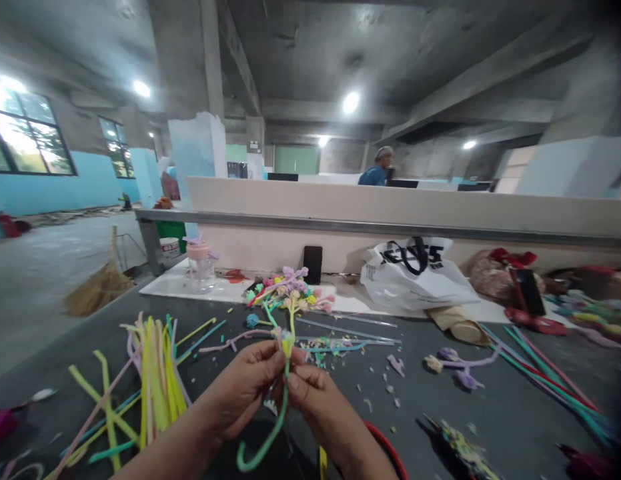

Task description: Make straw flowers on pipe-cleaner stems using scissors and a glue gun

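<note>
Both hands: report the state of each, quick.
Left hand: closed, pinching the green pipe-cleaner stem near its top.
Right hand: closed, fingers on the same stem.

white bag (415, 283) | straw broom (101, 288) | clear bottle (201, 275) | 1 person (373, 175) in blue

The person's left hand (250, 379) and right hand (324, 402) are both bare, with uncovered skin running from the fingers past the wrists. The left forearm (183, 437) comes into view from about seven o'clock and shows along a fair length, smooth and rounded, broader toward the lower edge and narrower at the wrist. The right forearm (367, 453) comes in from about five o'clock, and a shorter stretch of it shows before the edge cuts it off. It too is bare over the part in view. The fingers are slender beside the fuller bases of the thumbs. Fingernails and finer skin markings are too small and soft to make out.
</note>
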### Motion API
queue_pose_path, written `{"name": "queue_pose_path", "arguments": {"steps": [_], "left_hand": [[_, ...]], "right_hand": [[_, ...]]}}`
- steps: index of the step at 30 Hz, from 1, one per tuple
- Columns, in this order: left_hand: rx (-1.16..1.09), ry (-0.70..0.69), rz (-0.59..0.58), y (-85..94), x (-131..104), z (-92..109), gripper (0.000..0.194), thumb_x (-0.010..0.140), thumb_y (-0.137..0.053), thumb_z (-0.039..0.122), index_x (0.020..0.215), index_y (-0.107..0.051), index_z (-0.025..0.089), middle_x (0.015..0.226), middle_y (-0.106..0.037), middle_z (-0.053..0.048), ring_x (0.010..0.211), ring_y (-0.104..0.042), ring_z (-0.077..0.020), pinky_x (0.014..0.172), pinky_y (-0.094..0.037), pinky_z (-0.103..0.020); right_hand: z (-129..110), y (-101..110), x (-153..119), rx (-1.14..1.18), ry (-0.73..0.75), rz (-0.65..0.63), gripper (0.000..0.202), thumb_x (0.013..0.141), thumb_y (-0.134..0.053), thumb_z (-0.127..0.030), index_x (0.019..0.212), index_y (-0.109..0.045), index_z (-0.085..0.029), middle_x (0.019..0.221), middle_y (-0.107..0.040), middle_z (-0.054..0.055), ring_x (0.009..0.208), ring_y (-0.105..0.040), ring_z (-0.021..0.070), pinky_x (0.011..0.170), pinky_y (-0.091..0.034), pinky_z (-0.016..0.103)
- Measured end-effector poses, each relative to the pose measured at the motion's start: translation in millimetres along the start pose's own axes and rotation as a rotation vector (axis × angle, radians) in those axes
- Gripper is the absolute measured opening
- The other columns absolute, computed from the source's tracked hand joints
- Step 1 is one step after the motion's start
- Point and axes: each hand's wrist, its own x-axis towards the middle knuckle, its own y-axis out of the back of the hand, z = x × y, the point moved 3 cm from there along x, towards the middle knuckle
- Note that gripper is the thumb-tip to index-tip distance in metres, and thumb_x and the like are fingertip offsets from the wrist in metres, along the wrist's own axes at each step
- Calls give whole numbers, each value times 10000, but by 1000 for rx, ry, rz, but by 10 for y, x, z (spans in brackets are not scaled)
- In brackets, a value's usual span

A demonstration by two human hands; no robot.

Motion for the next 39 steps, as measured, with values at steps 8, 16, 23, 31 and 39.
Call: {"name": "queue_pose_path", "arguments": {"steps": [8, 16, 23, 31, 39], "left_hand": [[-254, 155, 97, 170, -314, -130, 238, 840, -469, 372, 752, -521, 158, 526, -379, 57, 418, -345, -55, 444, -334, -206], [-206, 352, 32, 189, -326, -377, 258, 796, -536, 401, 819, -521, 145, 607, -353, 53, 456, -236, -32, 414, -101, -196], [-234, 426, 25, 350, -336, -621, 265, 765, -576, 421, 780, -479, 175, 588, -346, 70, 441, -231, -31, 399, -133, -192], [-176, 446, 10, 397, -352, -706, 299, 797, -498, 474, 789, -503, 176, 532, -306, 89, 390, -203, -28, 362, -122, -179], [-158, 412, 96, 404, -364, -704, 341, 728, -571, 506, 736, -488, 176, 528, -338, 89, 384, -204, -18, 351, -124, -170]], "right_hand": [[-183, 121, -38, -559, -44, 291, 274, 724, -564, -404, 604, -542, -159, 523, -428, -49, 501, -379, 95, 482, -287, 206], [-237, 30, -277, -917, 225, 465, 125, 797, -517, -266, 812, -622, -200, 790, -637, 33, 747, -585, 169, 672, -442, 230], [-119, 102, -212, -1053, 272, 388, 111, 803, -522, -231, 858, -619, -229, 802, -648, 32, 751, -612, 172, 657, -468, 235], [-82, 46, -180, -985, 258, 372, 96, 786, -545, -208, 827, -624, -243, 768, -646, 17, 712, -607, 157, 638, -469, 222], [-48, -21, -190, -1076, 321, 276, 85, 769, -553, -200, 794, -625, -237, 746, -656, 32, 709, -610, 171, 629, -481, 249]]}}
